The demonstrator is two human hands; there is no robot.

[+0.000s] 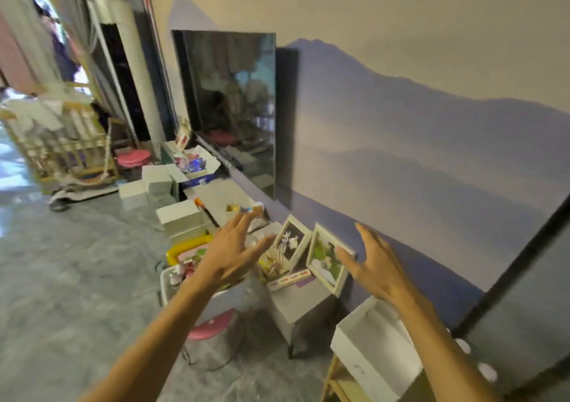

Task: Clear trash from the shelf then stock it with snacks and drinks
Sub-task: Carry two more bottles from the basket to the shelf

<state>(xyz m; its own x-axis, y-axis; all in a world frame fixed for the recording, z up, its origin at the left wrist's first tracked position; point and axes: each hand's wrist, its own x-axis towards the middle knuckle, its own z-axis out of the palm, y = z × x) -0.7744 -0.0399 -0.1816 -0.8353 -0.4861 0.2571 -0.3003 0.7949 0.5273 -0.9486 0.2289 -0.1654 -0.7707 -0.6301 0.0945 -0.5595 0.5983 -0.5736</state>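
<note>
— two hands out, nothing in either. my left hand (229, 256) is spread flat, fingers apart, hovering over the clutter just left of the picture frames. my right hand (374, 266) is open too, thumb nearly at the edge of the nearer frame (327, 259).

— why hold them like that?

— my guess: i'm about to bracket the frames from both sides, or shift them to get at what lies around them. the nearer frame leans against the wall, and a second frame (293, 241) leans just left of it, both propped on a white block (300, 306).

— where's the trash, then?

— hard to tell trash from keepsakes. below and left of the frames is a white bin (168, 281) full of small colourful bits, and a flat patterned box (288, 278) lies at the frames' feet. i see no snacks or drinks i could name.

— and the shelf?

— a low run of white boxes (182, 216) stretches left of the frames along the wall, under a dark television (228, 108). right of the frames sits an open white cube (374, 346), empty as far as i see. grey marbled floor (71, 278); mountain mural (416, 142) behind.
</note>
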